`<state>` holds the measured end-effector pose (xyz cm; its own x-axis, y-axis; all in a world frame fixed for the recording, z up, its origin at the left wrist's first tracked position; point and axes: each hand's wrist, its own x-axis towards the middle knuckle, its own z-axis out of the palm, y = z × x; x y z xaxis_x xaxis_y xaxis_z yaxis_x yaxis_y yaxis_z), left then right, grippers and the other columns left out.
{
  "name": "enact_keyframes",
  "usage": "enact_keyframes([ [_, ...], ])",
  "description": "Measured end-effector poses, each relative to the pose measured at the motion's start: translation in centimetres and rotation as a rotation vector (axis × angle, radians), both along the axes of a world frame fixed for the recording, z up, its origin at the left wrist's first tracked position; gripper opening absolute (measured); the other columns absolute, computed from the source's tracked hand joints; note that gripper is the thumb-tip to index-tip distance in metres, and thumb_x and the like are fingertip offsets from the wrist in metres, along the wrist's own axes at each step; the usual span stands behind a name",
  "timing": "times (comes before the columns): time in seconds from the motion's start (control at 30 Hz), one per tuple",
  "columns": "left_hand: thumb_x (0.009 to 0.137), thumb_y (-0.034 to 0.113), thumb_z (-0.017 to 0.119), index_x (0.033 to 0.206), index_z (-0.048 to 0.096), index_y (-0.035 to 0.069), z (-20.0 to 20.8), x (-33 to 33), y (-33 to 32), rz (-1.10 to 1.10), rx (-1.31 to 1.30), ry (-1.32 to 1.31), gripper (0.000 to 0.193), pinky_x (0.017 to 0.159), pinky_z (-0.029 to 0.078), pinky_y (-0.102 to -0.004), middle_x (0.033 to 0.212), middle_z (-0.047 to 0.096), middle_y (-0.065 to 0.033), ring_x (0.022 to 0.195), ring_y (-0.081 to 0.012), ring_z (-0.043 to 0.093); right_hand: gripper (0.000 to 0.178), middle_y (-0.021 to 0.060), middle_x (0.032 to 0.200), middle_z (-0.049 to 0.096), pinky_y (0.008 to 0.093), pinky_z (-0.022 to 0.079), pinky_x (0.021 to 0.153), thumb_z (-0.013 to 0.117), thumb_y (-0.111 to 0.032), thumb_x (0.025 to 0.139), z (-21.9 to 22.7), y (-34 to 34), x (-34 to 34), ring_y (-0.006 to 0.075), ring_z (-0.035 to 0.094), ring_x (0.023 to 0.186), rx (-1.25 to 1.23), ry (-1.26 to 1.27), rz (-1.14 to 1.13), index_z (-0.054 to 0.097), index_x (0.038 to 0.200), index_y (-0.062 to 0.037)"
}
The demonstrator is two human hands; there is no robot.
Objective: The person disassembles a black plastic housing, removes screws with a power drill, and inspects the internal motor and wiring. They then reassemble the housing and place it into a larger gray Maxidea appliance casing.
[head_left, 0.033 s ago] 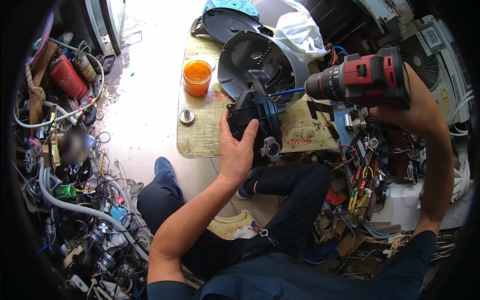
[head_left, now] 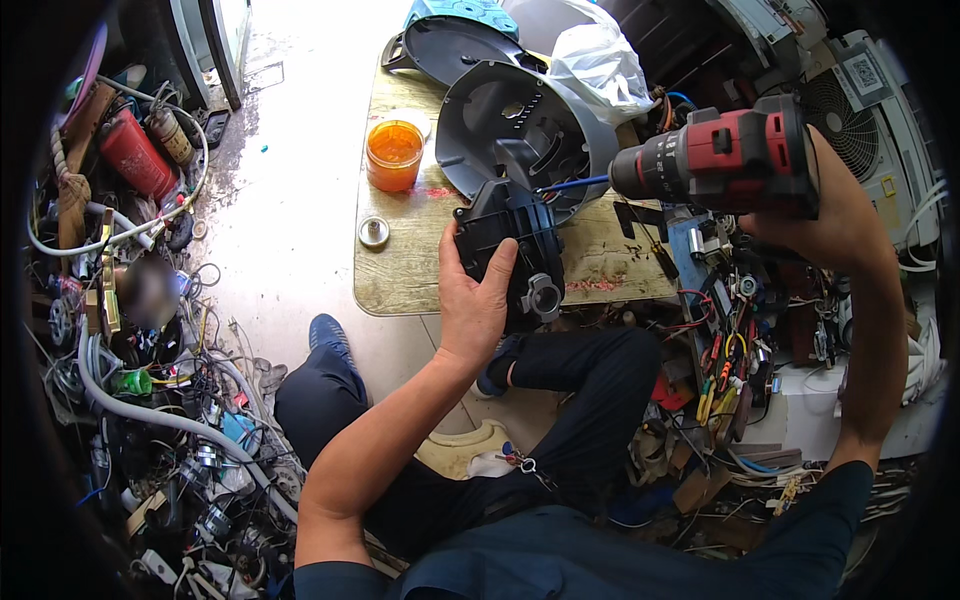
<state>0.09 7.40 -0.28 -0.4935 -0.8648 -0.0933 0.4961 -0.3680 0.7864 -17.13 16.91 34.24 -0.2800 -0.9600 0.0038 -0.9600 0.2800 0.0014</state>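
Note:
My left hand (head_left: 478, 295) grips a black plastic housing (head_left: 505, 235) with a round outlet at its lower end, tilted over the table's near edge. In my right hand (head_left: 835, 215) is a red and black cordless drill (head_left: 715, 160), held level and pointing left. Its long blue bit (head_left: 575, 184) reaches to the upper right part of the housing; the exact contact point is too small to tell. Behind the housing lies a large grey plastic shell (head_left: 475, 125), its hollow side facing me. The fingers on the drill's handle are mostly hidden.
On the wooden table (head_left: 400, 275) stand a jar of orange stuff (head_left: 394, 155) and a small round metal part (head_left: 373, 233). A white plastic bag (head_left: 600, 70) lies at the back. Hand tools (head_left: 725, 375) crowd the right; cables, hoses (head_left: 170, 415) and scrap cover the left floor.

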Motion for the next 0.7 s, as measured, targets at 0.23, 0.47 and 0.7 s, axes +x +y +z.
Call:
enact_keyframes([
  [0.23,0.102,0.026,0.077,0.158,0.031,-0.004,0.1,-0.1,0.1,0.014,-0.003,0.002,0.078,0.088,0.058,-0.0282,0.122,0.067,-0.0148,0.102,-0.0155,0.068,0.080,0.0107,0.125,0.066,0.0389,0.051,0.105,0.092,-0.009,0.070,0.8,-0.1,-0.6,0.0242,0.065,0.117,0.125,0.046,-0.075,0.056,0.141,-0.0040],
  [0.47,0.103,0.025,0.076,0.156,0.033,-0.002,0.8,0.1,0.1,0.014,-0.002,-0.005,0.074,0.087,0.058,-0.0279,0.121,0.068,-0.0128,0.101,-0.0146,0.068,0.078,0.0115,0.126,0.065,0.0399,0.049,0.108,0.091,-0.010,0.071,0.6,0.2,-1.6,0.0255,0.064,0.119,0.137,0.041,-0.015,0.056,0.140,-0.0024],
  [0.7,0.103,0.024,0.076,0.156,0.033,-0.002,0.8,0.0,0.1,0.005,0.009,0.012,0.073,0.087,0.059,-0.0277,0.122,0.067,-0.0121,0.102,-0.0140,0.068,0.079,0.0119,0.125,0.064,0.0409,0.049,0.107,0.091,-0.011,0.070,0.7,-1.6,0.6,0.0269,0.064,0.117,0.223,0.001,-0.138,0.055,0.141,-0.0021],
])
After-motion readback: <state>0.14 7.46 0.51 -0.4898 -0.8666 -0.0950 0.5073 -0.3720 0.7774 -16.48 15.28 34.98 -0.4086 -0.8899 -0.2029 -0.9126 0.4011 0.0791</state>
